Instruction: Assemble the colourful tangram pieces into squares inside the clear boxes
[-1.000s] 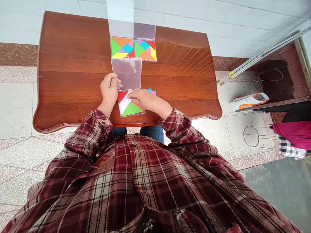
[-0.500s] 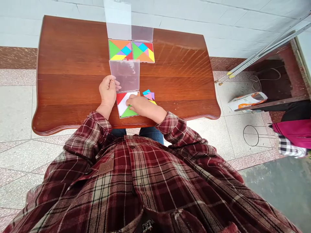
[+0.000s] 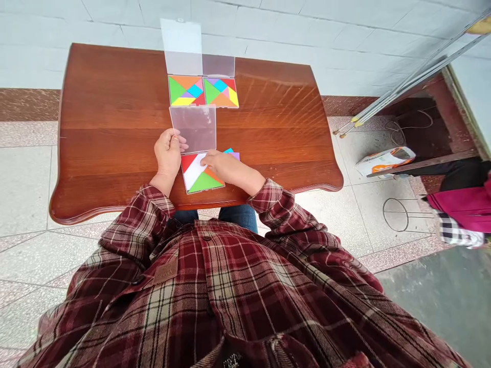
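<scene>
L hand (image 3: pixel 168 153), forearm angled twd 1 o'clock, pinches clear lid (image 3: pixel 195 125) at 9 o'clock; R hand (image 3: pixel 224 166), palm down, fingers bent, grip unclear, covers tangram tray (image 3: pixel 192 174) nr table (image 3: pixel 115 133)'s 6 o'clock edge.

Wooden table (image 3: pixel 115 128) before a pale wall (image 3: pixel 276 30)
Speckled floor tiles (image 3: pixel 23 184), brown band (image 3: pixel 30 105) along the wall's foot, light streaks (image 3: pixel 276 97) on the table

A polished wooden table (image 3: pixel 115 128), pale wall (image 3: pixel 284 30) and tiled floor (image 3: pixel 25 184) suggest a home.
</scene>
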`<state>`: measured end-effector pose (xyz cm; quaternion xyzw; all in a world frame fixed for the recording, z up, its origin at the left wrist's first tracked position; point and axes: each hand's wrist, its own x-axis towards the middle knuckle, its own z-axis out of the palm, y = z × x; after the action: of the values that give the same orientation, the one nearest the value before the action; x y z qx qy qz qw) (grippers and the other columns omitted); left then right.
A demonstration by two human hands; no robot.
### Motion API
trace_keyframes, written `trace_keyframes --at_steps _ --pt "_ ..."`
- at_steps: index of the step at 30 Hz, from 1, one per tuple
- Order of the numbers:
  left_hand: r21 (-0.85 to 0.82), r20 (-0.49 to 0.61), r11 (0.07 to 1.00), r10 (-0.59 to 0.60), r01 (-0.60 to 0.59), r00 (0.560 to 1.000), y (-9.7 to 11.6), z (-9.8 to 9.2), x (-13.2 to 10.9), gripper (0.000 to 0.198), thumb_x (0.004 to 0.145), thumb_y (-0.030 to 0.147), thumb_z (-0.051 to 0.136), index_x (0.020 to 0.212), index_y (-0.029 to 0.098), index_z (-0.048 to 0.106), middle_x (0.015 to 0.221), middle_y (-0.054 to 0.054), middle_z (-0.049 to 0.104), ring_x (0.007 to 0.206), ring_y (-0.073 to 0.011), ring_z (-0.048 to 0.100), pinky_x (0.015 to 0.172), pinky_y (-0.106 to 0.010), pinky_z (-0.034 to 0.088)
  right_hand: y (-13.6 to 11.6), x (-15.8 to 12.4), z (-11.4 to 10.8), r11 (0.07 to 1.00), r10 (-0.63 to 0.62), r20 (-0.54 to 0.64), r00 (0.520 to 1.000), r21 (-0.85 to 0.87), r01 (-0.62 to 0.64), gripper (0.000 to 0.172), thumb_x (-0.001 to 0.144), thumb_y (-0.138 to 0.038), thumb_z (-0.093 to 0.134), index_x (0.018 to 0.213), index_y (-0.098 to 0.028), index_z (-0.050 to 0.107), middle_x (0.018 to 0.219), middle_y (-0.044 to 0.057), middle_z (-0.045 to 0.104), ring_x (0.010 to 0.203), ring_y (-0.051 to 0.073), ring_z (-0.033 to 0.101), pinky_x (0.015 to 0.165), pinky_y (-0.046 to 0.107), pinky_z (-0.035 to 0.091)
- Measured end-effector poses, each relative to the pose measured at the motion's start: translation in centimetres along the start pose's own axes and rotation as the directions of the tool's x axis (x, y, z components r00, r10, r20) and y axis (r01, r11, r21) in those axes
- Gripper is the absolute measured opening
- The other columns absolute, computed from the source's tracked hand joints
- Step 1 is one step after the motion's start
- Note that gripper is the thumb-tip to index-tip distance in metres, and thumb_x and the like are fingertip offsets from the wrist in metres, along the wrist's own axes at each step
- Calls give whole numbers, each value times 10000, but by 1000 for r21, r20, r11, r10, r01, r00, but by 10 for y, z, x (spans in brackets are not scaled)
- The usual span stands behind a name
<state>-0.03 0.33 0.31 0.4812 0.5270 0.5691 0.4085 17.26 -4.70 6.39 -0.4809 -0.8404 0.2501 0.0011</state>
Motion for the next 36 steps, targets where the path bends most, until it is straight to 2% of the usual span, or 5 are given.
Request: trace_keyframes --at_steps 6,15,25,32,36 --pt "8 -2 1000 6 -6 1000 -1 -3 0 126 879 318 525 860 196 549 657 42 614 532 -58 600 532 -164 478 -11 -2 0 996 30 80 996 -91 -23 309 937 -132 370 963 -144 677 1060 88 571 797 144 475 665 279 290" --pt "28 -8 1000 -9 9 1000 8 -5 -3 129 871 322 522 853 196 548 674 28 629 550 -62 615 539 -168 482 2 -7 -4 997 1 -79 997 73 5 290 897 -101 400 1007 -154 663 1083 85 597 914 160 518 790 268 376" --pt "35 -18 999 -6 7 1000 5 -4 0 106 890 307 515 861 212 551 684 32 622 556 -55 600 535 -165 473 46 -45 -23 957 283 -259 924 145 -252 297 874 -117 412 1020 -140 669 992 87 628 903 191 542 849 319 396" --pt "55 -20 998 9 -8 1000 9 -3 -3 104 895 320 512 894 223 549 687 37 625 560 -55 599 551 -164 478 -2 -20 7 993 -102 -144 984 42 109 253 924 -131 423 1025 -165 652 1065 81 611 987 195 487 897 329 343" --pt "53 -12 999 9 -9 1000 7 -4 -2 133 894 340 506 867 214 541 684 31 624 556 -58 599 548 -168 477 -17 -8 21 981 -179 -128 975 -104 167 273 943 -127 422 1081 -161 655 1076 102 619 985 214 472 908 358 322"
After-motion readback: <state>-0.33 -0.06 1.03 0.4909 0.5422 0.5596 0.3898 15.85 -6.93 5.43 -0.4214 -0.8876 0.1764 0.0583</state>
